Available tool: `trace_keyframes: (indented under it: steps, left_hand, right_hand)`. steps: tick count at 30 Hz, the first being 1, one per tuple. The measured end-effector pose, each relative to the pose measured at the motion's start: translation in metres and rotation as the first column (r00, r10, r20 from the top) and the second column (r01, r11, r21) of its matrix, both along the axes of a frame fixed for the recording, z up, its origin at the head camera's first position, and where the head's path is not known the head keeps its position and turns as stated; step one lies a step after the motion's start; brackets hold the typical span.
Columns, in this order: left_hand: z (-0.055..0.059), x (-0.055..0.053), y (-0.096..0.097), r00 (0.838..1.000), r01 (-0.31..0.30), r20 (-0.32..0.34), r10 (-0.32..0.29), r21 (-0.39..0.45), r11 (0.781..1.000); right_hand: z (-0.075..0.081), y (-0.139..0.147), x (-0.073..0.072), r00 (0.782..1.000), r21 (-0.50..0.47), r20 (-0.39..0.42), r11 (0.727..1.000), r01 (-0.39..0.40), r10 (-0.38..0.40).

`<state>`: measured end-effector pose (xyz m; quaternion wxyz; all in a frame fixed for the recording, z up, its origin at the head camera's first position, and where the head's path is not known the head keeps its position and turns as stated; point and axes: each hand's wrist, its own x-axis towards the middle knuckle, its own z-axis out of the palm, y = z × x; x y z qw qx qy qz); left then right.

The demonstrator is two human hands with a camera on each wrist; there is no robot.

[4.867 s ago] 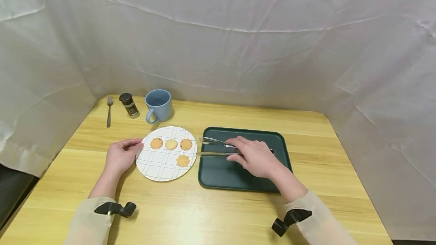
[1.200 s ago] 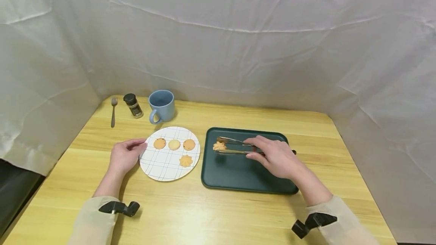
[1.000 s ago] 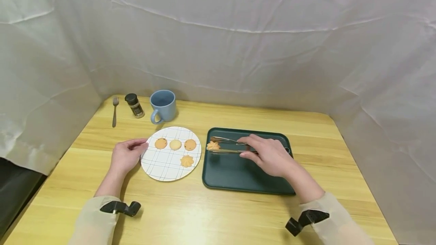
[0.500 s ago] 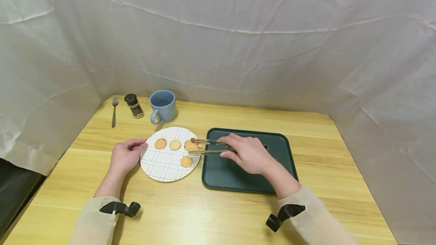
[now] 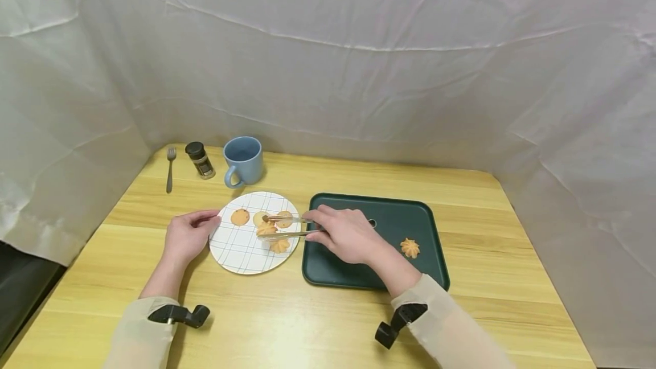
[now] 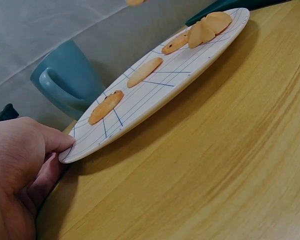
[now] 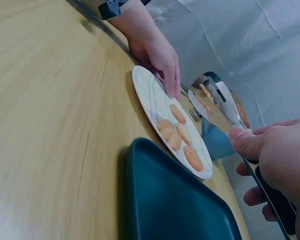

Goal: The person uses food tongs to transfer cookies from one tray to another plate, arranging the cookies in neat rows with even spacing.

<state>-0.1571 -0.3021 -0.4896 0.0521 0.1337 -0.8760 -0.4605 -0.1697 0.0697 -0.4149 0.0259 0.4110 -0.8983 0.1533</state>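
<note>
Thumb and fingers of my left hand point(image 5: 188, 236) pinch the left rim of a white plate with thin blue lines point(image 5: 230, 246). Several cookies lie on it: two speckled round ones point(image 5: 240, 217), a pale round cookie point(image 5: 258, 218) and a flower-shaped one point(image 5: 279, 246). My right hand point(image 5: 344, 233) grips metal tongs point(image 5: 289, 235), their tips above the plate. Between the tips is another flower-shaped cookie point(image 5: 266, 228), held over the plate and partly covering the pale one. In the right wrist view the tongs point(image 7: 225, 97) stand raised above the plate point(image 7: 150, 95).
Under my right hand lies a dark green tray point(image 5: 338, 272) with one flower-shaped cookie point(image 5: 410, 247) at its right. Behind the plate stand a blue mug point(image 5: 244, 161), a black-capped spice jar point(image 5: 200, 160) and a fork point(image 5: 171, 169). Pale cloth point(image 5: 328, 90) encloses the table.
The tongs, empty about five seconds ago, picked up a flower-shaped cookie from the tray. My right hand has carried it left over the plate, uncovering the tray's other cookie. My left hand stays put.
</note>
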Motion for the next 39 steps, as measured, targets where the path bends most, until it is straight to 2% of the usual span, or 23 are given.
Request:
trace_keyframes:
  steps: [9,18,31,39]
  left_hand:
    - [0.0,0.0,0.0,1.0,-0.004,0.015,0.004,0.007,1.0]
    - [0.002,0.0,0.001,1.0,-0.001,0.019,0.001,0.01,1.0]
    - [0.002,0.0,0.001,1.0,0.004,0.004,-0.004,0.006,1.0]
    - [0.002,0.001,0.0,1.0,0.005,0.017,-0.005,0.017,1.0]
  right_hand:
    - [-0.013,-0.019,-0.006,0.999,0.042,0.026,0.999,0.029,-0.03]
    - [-0.022,-0.031,-0.005,0.999,0.095,0.033,0.995,0.035,-0.038]
    - [-0.024,-0.04,-0.002,0.999,0.12,0.029,0.993,0.019,-0.023]
    - [-0.019,-0.038,0.003,0.998,0.13,0.052,0.991,0.02,-0.027]
